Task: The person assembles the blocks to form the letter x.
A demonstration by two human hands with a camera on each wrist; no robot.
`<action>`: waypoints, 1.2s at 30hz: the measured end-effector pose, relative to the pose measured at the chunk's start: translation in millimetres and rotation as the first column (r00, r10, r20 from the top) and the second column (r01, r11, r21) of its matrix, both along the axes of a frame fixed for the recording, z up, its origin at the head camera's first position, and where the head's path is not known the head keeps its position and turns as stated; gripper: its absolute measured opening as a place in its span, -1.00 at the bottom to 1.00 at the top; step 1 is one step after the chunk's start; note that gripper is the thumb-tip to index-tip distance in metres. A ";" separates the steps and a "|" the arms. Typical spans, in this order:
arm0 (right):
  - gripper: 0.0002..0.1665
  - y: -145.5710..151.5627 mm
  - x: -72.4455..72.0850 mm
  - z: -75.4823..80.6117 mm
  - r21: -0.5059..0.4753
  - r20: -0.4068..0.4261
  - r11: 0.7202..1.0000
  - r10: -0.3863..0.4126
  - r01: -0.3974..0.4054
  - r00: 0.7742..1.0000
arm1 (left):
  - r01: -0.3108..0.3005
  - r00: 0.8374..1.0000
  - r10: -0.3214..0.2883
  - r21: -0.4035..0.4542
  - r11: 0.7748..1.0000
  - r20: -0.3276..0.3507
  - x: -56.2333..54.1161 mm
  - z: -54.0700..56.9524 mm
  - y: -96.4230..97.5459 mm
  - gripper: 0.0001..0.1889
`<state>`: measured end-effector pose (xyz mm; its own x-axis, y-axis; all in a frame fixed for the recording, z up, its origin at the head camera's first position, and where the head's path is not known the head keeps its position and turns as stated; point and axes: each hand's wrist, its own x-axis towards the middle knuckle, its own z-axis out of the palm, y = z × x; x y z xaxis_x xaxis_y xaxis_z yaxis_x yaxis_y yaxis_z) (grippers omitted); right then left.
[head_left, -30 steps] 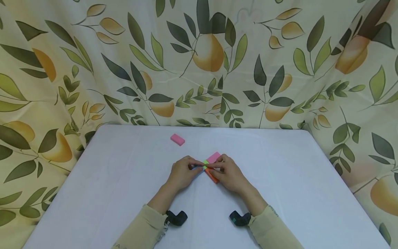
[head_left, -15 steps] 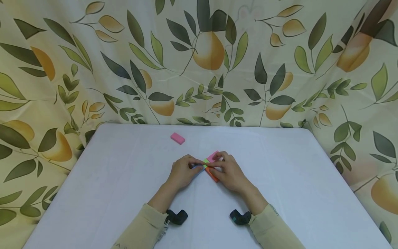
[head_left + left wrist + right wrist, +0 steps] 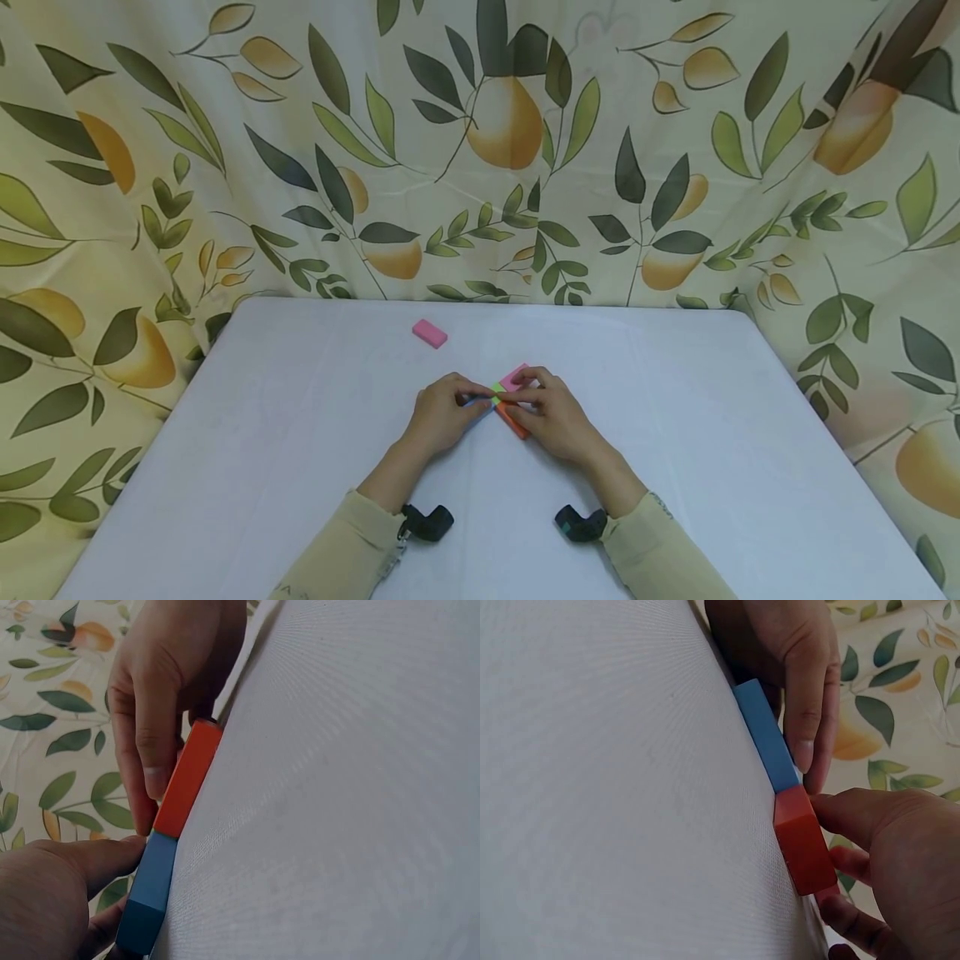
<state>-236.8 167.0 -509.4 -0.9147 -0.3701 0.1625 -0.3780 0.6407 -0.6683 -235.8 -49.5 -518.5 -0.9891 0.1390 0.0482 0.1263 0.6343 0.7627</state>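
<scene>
Small coloured blocks lie joined end to end on the white table, near its middle. In the head view a blue block (image 3: 150,877) is mostly covered by the left hand (image 3: 442,414), which holds it between thumb and fingers. The right hand (image 3: 553,417) grips an orange block (image 3: 512,422), its thumb along the block and its index fingertip at the centre of the group. A pink block (image 3: 513,379) lies under that hand's other fingers. Between them a small green piece (image 3: 497,388) shows. The fingertips of both hands meet there.
A loose pink block (image 3: 430,333) lies farther back on the white-covered table (image 3: 300,400). Black wrist devices (image 3: 429,523) sit at both cuffs. A curtain (image 3: 480,208) printed with fruit and leaves hangs behind the table's back edge.
The right hand's fingers over the pink block have lifted and bent slightly, baring a little more of the green piece. Otherwise both hands and the blocks stay in place.
</scene>
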 end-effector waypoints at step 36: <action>-0.71 3.6 2.0 1.7 -0.048 0.083 0.999 0.004 0.000 0.997 | 0.015 0.999 -0.018 0.078 0.997 0.041 -1.5 15.4 -9.1 -0.78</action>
<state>-234.8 170.6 -507.7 -0.9251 -0.3655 0.1033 -0.3209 0.6067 -0.7273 -237.4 -58.6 -503.1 -0.9881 0.1529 0.0187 0.1038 0.5711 0.8143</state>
